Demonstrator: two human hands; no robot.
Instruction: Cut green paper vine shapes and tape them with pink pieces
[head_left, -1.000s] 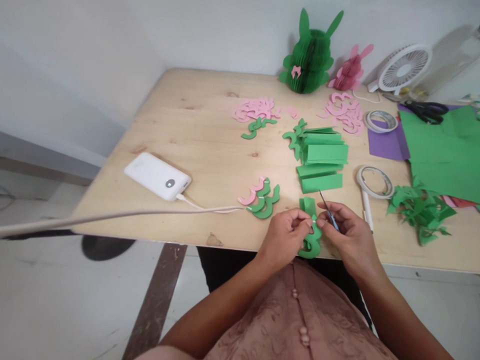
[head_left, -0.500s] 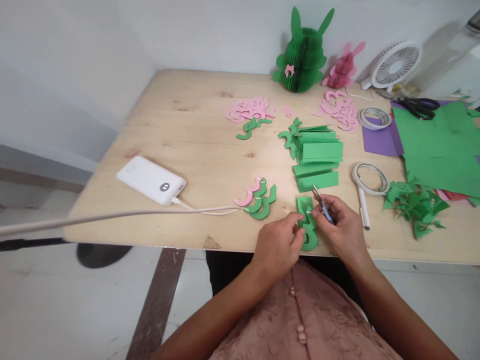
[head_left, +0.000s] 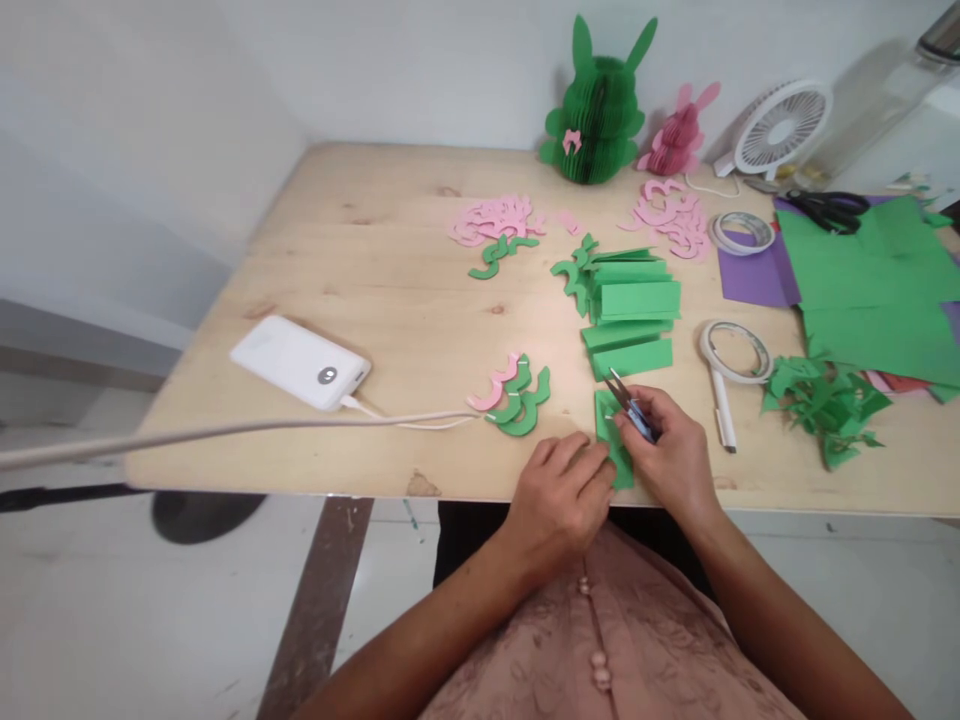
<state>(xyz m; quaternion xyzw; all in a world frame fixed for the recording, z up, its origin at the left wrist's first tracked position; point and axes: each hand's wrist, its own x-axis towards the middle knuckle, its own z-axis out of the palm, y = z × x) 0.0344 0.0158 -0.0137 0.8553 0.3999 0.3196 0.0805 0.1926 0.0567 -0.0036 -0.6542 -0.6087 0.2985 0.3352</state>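
Now, right hand (head_left: pixel 673 447): gripping scissors (head_left: pixel 634 407)
Left hand (head_left: pixel 559 500): on green paper (head_left: pixel 623 470), grip unclear
Paper: apparently being positioned; next needs steady holding

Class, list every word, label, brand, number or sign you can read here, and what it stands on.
No text is readable.
White power bank: a mark on its round display, too blurred to read.
Tape rolls: any print is too small.
Green paper by the hands: no writing made out.
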